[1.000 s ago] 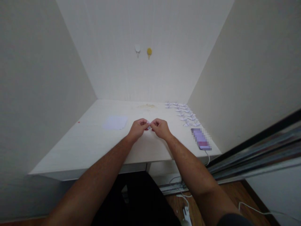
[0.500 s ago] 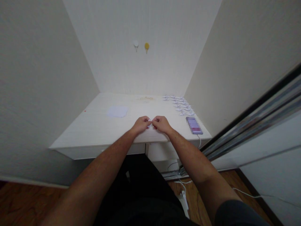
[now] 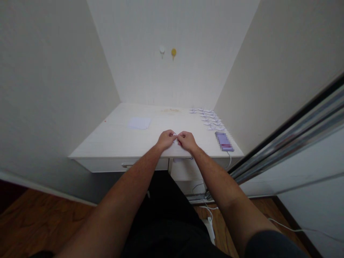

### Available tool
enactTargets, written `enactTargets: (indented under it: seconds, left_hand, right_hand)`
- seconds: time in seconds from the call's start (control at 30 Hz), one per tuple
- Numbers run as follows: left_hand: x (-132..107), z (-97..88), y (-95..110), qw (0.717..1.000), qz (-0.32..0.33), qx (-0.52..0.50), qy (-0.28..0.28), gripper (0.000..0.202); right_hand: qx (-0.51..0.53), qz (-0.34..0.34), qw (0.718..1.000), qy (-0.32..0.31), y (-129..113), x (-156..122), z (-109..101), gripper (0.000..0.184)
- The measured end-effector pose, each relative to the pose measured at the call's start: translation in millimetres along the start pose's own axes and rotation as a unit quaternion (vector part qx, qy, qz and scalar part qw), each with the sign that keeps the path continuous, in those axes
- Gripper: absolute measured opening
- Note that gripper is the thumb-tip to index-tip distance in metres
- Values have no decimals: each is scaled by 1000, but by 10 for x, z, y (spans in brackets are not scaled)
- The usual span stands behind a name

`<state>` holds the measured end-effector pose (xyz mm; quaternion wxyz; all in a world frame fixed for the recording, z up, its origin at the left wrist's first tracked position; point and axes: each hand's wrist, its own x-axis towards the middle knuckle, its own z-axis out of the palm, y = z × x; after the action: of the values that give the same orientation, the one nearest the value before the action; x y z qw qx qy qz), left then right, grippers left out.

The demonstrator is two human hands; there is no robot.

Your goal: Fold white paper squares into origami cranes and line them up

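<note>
My left hand (image 3: 166, 139) and my right hand (image 3: 187, 141) meet just above the front part of the white desk (image 3: 107, 143). Both pinch a small piece of folded white paper (image 3: 175, 136), one from each side. Fingers cover most of it, so its exact shape is hidden. Toward the back right of the desk stand several small folded paper figures (image 3: 212, 120) in rows, pointed like origami cranes. To the left, beyond my left hand, lie flat sheets of white paper (image 3: 139, 123).
A phone (image 3: 224, 141), blurred out, lies near the right edge with a white cable (image 3: 229, 159) hanging from it. Walls enclose the desk on the left, back and right. Two hooks, one white (image 3: 162, 49) and one yellow (image 3: 173, 52), are on the back wall. Below is a drawer (image 3: 107, 165).
The view has tilted and shifted slightly, so the desk appears a little higher and farther right. Both hands keep their pinch on the folded paper, with small finger movements.
</note>
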<state>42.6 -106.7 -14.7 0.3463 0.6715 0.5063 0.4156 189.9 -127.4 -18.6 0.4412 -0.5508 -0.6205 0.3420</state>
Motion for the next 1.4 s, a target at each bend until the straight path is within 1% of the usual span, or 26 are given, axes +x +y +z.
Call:
enactTargets:
  seconds: [0.13,0.4,0.6,0.8,0.9,1.03,1.2,1.3,1.4]
  left_hand:
    - [7,15,-9,1000,-7,6,10,4]
    - [66,25,-2,998,-40,37,36,6]
    - [100,24,8,996,-56,50,37,7]
    - [127,41,-19,996,-70,45,40,11]
    - [126,45,-39,996,-69,28,39,12]
    - [115,47,-60,997,-68,-18,35,9]
    - [90,44,-80,992,-69,-102,3,6]
    - [82,35,-88,989,-69,-130,-11,16]
    - [82,23,-95,988,-75,-137,-6,23]
  right_hand:
    - [-22,-9,1000,7,-1,11,1,16]
    - [-49,-23,998,29,-11,78,43,15]
    - [-63,-24,997,39,12,96,58,15]
    - [-65,-25,997,39,-18,76,37,16]
    - [-60,-24,997,41,-14,72,37,16]
    - [-45,-19,998,44,-1,69,56,18]
    - [28,7,999,34,-31,70,66,23]
    - [33,9,999,30,-47,97,64,19]
    - [24,5,999,31,-49,138,66,16]
